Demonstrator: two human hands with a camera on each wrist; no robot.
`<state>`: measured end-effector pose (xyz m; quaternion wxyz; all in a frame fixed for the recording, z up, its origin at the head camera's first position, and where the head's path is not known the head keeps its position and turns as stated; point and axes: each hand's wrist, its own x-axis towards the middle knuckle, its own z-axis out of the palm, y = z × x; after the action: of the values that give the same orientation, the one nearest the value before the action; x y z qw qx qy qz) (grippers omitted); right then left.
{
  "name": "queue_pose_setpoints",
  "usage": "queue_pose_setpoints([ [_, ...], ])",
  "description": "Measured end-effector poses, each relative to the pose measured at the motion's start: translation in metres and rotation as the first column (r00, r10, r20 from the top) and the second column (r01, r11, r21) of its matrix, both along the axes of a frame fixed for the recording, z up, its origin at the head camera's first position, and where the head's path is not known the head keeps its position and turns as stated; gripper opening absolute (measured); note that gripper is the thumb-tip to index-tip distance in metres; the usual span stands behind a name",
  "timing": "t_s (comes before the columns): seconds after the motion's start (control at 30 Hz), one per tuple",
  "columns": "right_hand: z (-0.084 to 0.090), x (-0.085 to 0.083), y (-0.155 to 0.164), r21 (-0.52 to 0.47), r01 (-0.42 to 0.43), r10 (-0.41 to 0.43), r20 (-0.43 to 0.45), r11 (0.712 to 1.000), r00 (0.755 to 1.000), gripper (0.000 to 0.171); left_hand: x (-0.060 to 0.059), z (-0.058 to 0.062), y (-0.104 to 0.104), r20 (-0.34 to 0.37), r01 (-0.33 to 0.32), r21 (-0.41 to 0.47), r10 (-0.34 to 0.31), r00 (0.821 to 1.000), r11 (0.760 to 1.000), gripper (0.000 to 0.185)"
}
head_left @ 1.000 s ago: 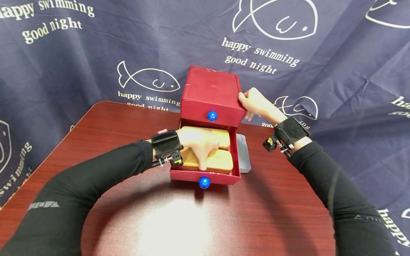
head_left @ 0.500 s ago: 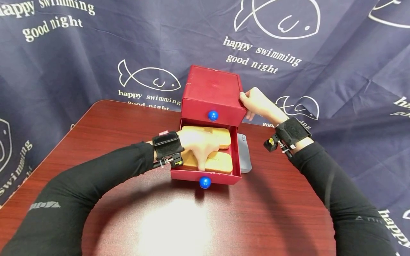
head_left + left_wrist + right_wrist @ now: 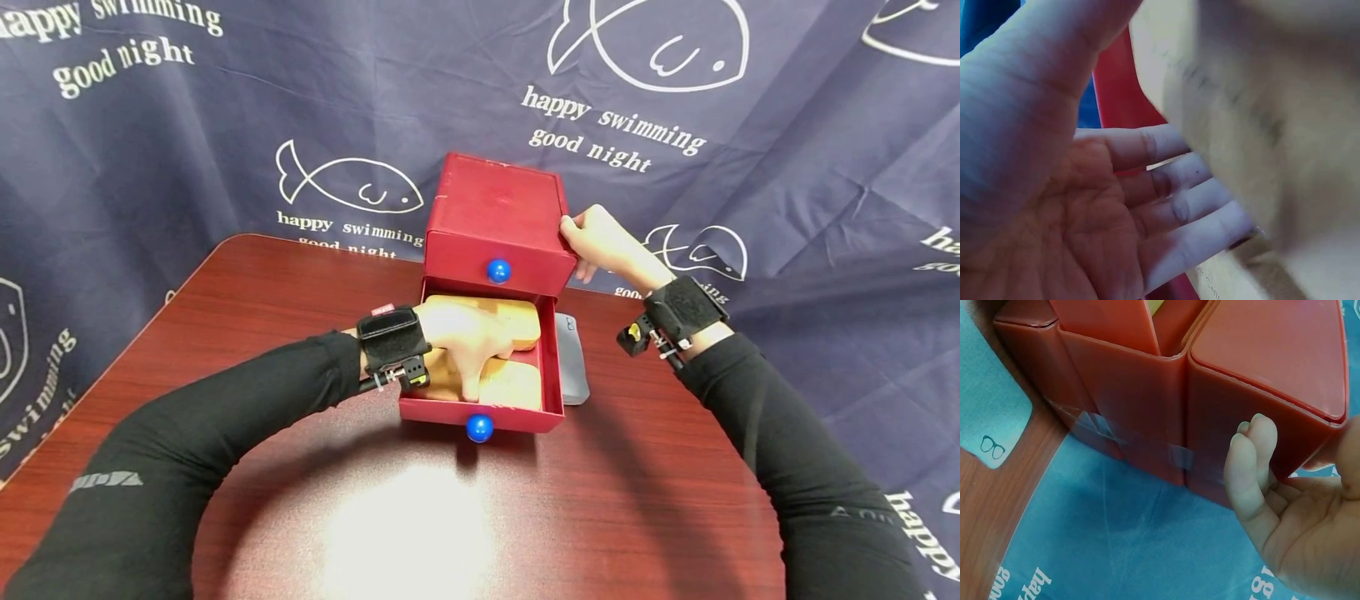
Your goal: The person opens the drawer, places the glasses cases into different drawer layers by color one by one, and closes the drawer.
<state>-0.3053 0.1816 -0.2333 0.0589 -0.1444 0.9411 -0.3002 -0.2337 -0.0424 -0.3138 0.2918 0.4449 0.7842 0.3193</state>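
Note:
Inside the pulled-out lower drawer (image 3: 438,411) of a small red drawer box (image 3: 498,200) lie two long yellow cases with rounded edges. My left hand (image 3: 468,329) reaches into the drawer and grips the front yellow case (image 3: 513,383), thumb at its front side. In the left wrist view that case (image 3: 1241,119) fills the right side, with the fingertips against it. The rear yellow case (image 3: 525,321) is partly hidden by the hand. My right hand (image 3: 596,242) holds the box's upper right side, thumb at the top edge and fingers against the side wall.
Blue knobs sit on the upper drawer (image 3: 498,271) and the lower one. A flat grey piece with a glasses print (image 3: 572,362) lies right of the drawer on the brown table (image 3: 660,467). A dark blue printed curtain (image 3: 465,75) hangs close behind.
The front yellow case has tilted in my left hand, and its lettering no longer shows in the head view. The right hand and drawer box stay in place.

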Motion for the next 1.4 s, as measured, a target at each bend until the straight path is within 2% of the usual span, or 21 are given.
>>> queue_pose_setpoints([
  [0.03,0.0,0.0,0.0,-0.001,0.0,0.0,-0.001,1.0,1.0,0.047,0.002,0.005,0.003,-0.1,-0.02,-0.103,0.009,0.995,0.994,0.052],
  [0.1,-0.001,0.0,0.0,-0.005,-0.001,0.001,0.0,1.0,1.0,0.047,0.004,0.014,0.01,-0.291,-0.06,-0.299,-0.032,0.956,0.952,0.042],
  [0.13,-0.001,0.0,0.0,-0.005,0.0,0.0,-0.002,1.0,1.0,0.048,0.007,0.018,0.012,-0.314,-0.068,-0.373,-0.057,0.948,0.925,0.041],
  [0.2,-0.001,0.0,0.0,-0.007,-0.002,0.002,-0.001,1.0,1.0,0.048,0.007,0.02,0.015,-0.329,-0.058,-0.447,-0.104,0.939,0.892,0.041],
  [0.27,-0.001,0.0,0.001,-0.011,-0.005,0.005,-0.002,1.0,1.0,0.048,0.008,0.022,0.017,-0.34,-0.041,-0.482,-0.143,0.93,0.875,0.041],
  [0.47,0.0,0.0,0.0,-0.013,-0.01,0.01,-0.008,1.0,1.0,0.048,0.006,0.025,0.017,-0.348,-0.01,-0.461,-0.171,0.922,0.887,0.039],
  [0.6,0.0,0.0,-0.001,-0.01,-0.011,0.011,-0.004,1.0,1.0,0.048,0.006,0.03,0.014,-0.306,-0.012,-0.432,-0.134,0.942,0.902,0.039],
  [0.77,0.001,0.0,-0.002,-0.011,-0.013,0.013,-0.008,1.0,1.0,0.048,0.008,0.038,0.009,-0.315,-0.025,-0.421,-0.12,0.941,0.907,0.05],
  [0.87,0.0,0.0,-0.002,-0.012,-0.015,0.015,-0.01,1.0,1.0,0.048,0.009,0.044,0.006,-0.352,-0.041,-0.402,-0.113,0.929,0.915,0.053],
  [1.0,0.0,0.0,-0.002,-0.01,-0.014,0.014,-0.009,1.0,1.0,0.048,0.016,0.048,0.0,-0.423,-0.055,-0.296,-0.08,0.902,0.953,0.04],
  [1.1,0.0,0.0,-0.001,-0.006,-0.006,0.006,-0.006,1.0,1.0,0.048,0.026,0.047,-0.002,-0.483,-0.035,-0.178,-0.056,0.874,0.983,0.029],
  [1.17,-0.001,0.0,0.0,-0.005,0.0,0.0,-0.003,1.0,1.0,0.048,0.035,0.043,0.0,-0.52,-0.04,-0.119,-0.028,0.854,0.992,0.026],
  [1.2,0.0,0.001,0.0,-0.005,0.001,-0.001,-0.002,1.0,1.0,0.048,0.041,0.04,0.001,-0.528,-0.032,-0.096,-0.024,0.849,0.995,0.026],
  [1.27,-0.001,0.001,0.0,-0.006,0.004,-0.004,-0.001,1.0,1.0,0.047,0.053,0.034,0.004,-0.575,-0.014,-0.058,-0.022,0.818,0.998,0.03],
  [1.3,-0.001,0.001,0.0,-0.008,0.004,-0.004,-0.001,1.0,1.0,0.047,0.06,0.03,0.005,-0.616,-0.002,-0.045,-0.026,0.787,0.999,0.033],
  [1.33,-0.001,0.001,0.0,-0.01,0.004,-0.004,0.001,1.0,1.0,0.047,0.066,0.026,0.006,-0.669,0.009,-0.033,-0.028,0.743,0.999,0.034],
  [1.37,-0.001,0.001,0.0,-0.011,0.003,-0.003,0.002,1.0,1.0,0.047,0.072,0.022,0.006,-0.724,0.034,-0.029,-0.044,0.688,0.999,0.037],
  [1.4,0.0,0.002,0.0,-0.012,0.004,-0.004,0.002,1.0,1.0,0.047,0.078,0.018,0.006,-0.782,0.047,-0.031,-0.054,0.621,0.998,0.037],
])
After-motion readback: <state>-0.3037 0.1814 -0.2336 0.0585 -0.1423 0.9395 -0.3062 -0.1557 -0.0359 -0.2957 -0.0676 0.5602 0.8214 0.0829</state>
